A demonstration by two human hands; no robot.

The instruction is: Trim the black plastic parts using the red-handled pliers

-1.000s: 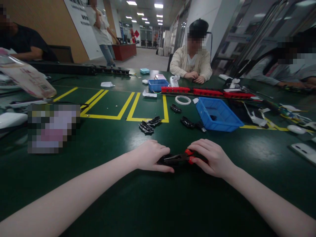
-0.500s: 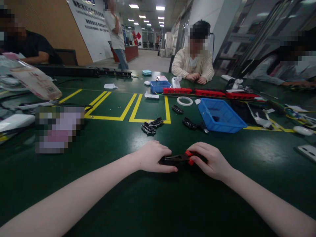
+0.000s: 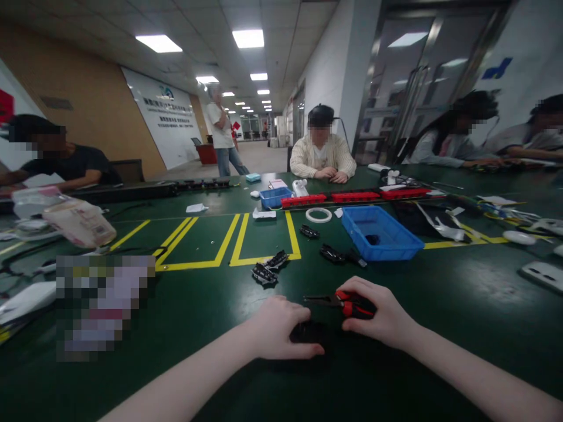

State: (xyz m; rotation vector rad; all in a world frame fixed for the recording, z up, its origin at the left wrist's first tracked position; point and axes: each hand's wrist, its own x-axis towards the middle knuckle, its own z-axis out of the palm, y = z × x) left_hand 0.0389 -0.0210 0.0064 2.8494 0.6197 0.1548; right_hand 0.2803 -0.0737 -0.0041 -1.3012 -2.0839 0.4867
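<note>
My right hand [image 3: 380,313] is closed round the red handles of a pair of pliers [image 3: 338,302]; the dark jaws point left, just above the green table [image 3: 197,363]. My left hand [image 3: 281,328] is curled over a small black part [image 3: 310,333] and presses it on the table, right below the pliers' jaws. Most of that part is hidden under my fingers. More black parts [image 3: 268,268] lie a little farther out, at the edge of the yellow floor-tape style markings [image 3: 229,240].
A blue bin [image 3: 398,246] stands to the right front, with black parts [image 3: 334,254] beside it. Farther back are a small blue box [image 3: 266,199], red strips [image 3: 352,197] and a white ring [image 3: 318,215]. Several people sit round the table; one stands behind. Clutter lies at the left.
The camera has tilted up, so the room shows more. My right hand lifted the pliers away from the black part; my left hand stays on the part.
</note>
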